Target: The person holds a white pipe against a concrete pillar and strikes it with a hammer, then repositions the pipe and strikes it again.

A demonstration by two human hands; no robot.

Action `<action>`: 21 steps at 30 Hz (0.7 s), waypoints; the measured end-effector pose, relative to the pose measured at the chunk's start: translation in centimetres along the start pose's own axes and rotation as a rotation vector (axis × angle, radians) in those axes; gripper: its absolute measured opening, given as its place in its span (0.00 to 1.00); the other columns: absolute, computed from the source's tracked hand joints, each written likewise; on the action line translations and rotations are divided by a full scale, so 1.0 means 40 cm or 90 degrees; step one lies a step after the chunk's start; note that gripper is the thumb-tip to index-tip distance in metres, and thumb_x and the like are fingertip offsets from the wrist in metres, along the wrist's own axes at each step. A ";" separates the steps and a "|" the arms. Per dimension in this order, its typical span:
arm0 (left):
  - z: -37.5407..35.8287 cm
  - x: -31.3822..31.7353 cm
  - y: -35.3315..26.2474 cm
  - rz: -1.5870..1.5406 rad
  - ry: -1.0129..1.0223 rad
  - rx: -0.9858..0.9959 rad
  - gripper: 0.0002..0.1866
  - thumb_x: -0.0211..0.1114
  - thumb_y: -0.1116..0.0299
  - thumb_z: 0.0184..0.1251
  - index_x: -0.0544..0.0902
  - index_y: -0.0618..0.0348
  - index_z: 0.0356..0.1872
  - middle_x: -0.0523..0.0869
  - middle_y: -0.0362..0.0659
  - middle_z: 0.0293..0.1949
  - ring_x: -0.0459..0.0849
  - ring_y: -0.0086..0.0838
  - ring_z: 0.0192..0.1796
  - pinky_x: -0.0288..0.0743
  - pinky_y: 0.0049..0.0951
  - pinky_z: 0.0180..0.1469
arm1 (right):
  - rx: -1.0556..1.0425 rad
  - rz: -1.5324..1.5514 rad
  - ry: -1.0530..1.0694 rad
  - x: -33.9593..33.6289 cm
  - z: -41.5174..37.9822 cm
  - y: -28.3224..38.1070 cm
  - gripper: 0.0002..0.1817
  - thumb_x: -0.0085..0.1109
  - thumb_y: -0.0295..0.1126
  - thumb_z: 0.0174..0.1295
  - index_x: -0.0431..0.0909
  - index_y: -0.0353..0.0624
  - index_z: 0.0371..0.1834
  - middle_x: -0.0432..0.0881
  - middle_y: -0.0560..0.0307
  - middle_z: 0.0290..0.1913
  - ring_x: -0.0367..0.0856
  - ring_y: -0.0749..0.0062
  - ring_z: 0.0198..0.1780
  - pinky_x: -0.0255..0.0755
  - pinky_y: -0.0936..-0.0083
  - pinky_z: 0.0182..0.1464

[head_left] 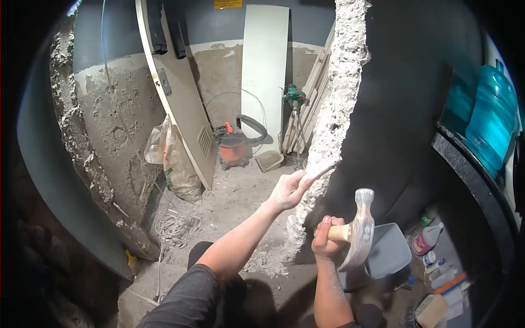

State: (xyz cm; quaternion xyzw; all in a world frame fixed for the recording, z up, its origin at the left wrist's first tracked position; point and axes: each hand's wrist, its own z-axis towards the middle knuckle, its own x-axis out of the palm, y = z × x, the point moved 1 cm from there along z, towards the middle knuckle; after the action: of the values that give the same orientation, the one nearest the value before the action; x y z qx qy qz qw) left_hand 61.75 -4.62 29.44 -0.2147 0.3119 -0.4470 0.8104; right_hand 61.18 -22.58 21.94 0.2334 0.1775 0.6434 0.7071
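My left hand [290,191] is closed around a pale, dusty chisel-like tool [324,166], whose far end lies against the rough, broken edge of the wall [340,93]. To the right and lower, my right hand [329,236] grips the wooden handle of a claw hammer [362,227]. The hammer's metal head is dusty and raised, apart from the tool in my left hand. Where the tool meets the wall is partly hidden by brightness and dust.
An orange vacuum [232,148], a dustpan [269,160] and a leaning door [180,104] stand beyond the opening. Coiled cord [174,228] lies on the floor. A plastic bin [388,251], bottles [427,239] and a blue water jug [492,117] are at right.
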 end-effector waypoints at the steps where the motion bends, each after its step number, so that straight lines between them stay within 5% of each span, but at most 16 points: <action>1: 0.008 0.002 0.008 0.002 -0.001 -0.008 0.16 0.60 0.60 0.76 0.82 0.64 0.48 0.81 0.46 0.22 0.75 0.23 0.24 0.72 0.29 0.31 | -0.002 -0.004 -0.001 -0.006 -0.008 -0.007 0.09 0.51 0.26 0.67 0.67 0.39 0.27 0.69 0.61 0.16 0.66 0.80 0.16 0.59 0.81 0.19; 7: 0.016 0.020 0.021 -0.076 0.063 -0.084 0.17 0.58 0.57 0.78 0.83 0.63 0.50 0.84 0.47 0.26 0.77 0.23 0.29 0.74 0.30 0.35 | -0.017 0.030 -0.016 -0.034 0.006 0.021 0.11 0.55 0.25 0.64 0.67 0.39 0.24 0.69 0.61 0.16 0.66 0.78 0.17 0.62 0.76 0.21; 8: 0.013 0.031 0.026 -0.123 0.028 -0.054 0.16 0.57 0.57 0.79 0.80 0.62 0.42 0.78 0.41 0.23 0.72 0.20 0.27 0.69 0.27 0.31 | -0.016 0.021 -0.015 -0.042 0.005 0.029 0.11 0.55 0.25 0.64 0.67 0.39 0.24 0.69 0.61 0.16 0.66 0.78 0.17 0.62 0.76 0.21; 9: 0.013 0.041 0.027 -0.171 -0.005 -0.021 0.18 0.57 0.58 0.79 0.77 0.62 0.33 0.73 0.35 0.19 0.68 0.16 0.24 0.64 0.24 0.27 | -0.025 -0.073 0.033 -0.048 0.006 0.041 0.08 0.56 0.25 0.65 0.69 0.38 0.28 0.72 0.59 0.19 0.69 0.75 0.20 0.65 0.75 0.24; 11: 0.001 0.060 0.025 -0.208 0.002 -0.053 0.18 0.57 0.56 0.79 0.77 0.62 0.33 0.74 0.34 0.19 0.69 0.16 0.24 0.65 0.24 0.27 | -0.035 -0.349 0.066 -0.034 0.012 0.071 0.07 0.60 0.28 0.65 0.75 0.35 0.37 0.79 0.52 0.28 0.78 0.62 0.32 0.73 0.70 0.37; 13: 0.002 0.075 0.025 -0.146 -0.027 -0.045 0.19 0.57 0.56 0.79 0.77 0.62 0.33 0.74 0.34 0.20 0.70 0.16 0.24 0.65 0.23 0.28 | 0.166 -0.204 0.029 -0.009 0.043 0.126 0.09 0.61 0.30 0.65 0.84 0.35 0.32 0.87 0.39 0.39 0.86 0.49 0.43 0.76 0.61 0.41; 14: 0.004 0.077 0.043 -0.143 -0.024 -0.048 0.19 0.57 0.55 0.79 0.78 0.61 0.34 0.75 0.34 0.20 0.70 0.17 0.24 0.66 0.23 0.28 | 0.149 -0.153 0.039 -0.015 0.030 0.087 0.09 0.63 0.31 0.65 0.84 0.35 0.33 0.86 0.39 0.40 0.86 0.51 0.47 0.75 0.59 0.46; 15: 0.005 0.062 0.058 -0.139 0.022 -0.091 0.18 0.58 0.55 0.77 0.82 0.63 0.41 0.80 0.46 0.25 0.77 0.28 0.28 0.73 0.30 0.35 | 0.145 -0.156 0.037 -0.028 -0.004 0.028 0.09 0.63 0.31 0.65 0.84 0.35 0.33 0.86 0.39 0.40 0.86 0.51 0.47 0.75 0.59 0.46; 17: 0.015 0.044 0.039 -0.215 0.016 -0.078 0.18 0.57 0.55 0.79 0.78 0.60 0.34 0.73 0.32 0.21 0.68 0.15 0.24 0.63 0.21 0.27 | 0.111 -0.210 0.057 -0.041 -0.053 -0.067 0.09 0.63 0.32 0.64 0.84 0.35 0.34 0.86 0.40 0.36 0.86 0.52 0.44 0.74 0.61 0.44; 18: 0.015 0.039 0.043 -0.214 0.015 -0.079 0.18 0.57 0.55 0.79 0.78 0.60 0.34 0.73 0.32 0.21 0.68 0.15 0.24 0.63 0.21 0.27 | 0.063 -0.202 0.033 -0.033 -0.034 -0.019 0.12 0.57 0.28 0.69 0.73 0.38 0.26 0.76 0.61 0.24 0.75 0.71 0.27 0.68 0.70 0.31; 21: 0.010 0.037 0.043 -0.238 0.043 -0.120 0.18 0.57 0.55 0.79 0.77 0.59 0.34 0.72 0.30 0.22 0.67 0.14 0.24 0.61 0.20 0.27 | 0.026 -0.049 0.021 -0.028 -0.023 -0.017 0.14 0.54 0.26 0.69 0.69 0.41 0.22 0.74 0.60 0.23 0.74 0.71 0.25 0.67 0.71 0.31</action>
State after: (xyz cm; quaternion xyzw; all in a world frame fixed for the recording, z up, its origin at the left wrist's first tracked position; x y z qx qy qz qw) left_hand 63.65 -4.97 28.18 -0.3284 0.3337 -0.5654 0.6791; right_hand 61.12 -23.64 20.75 0.2304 0.2110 0.6159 0.7233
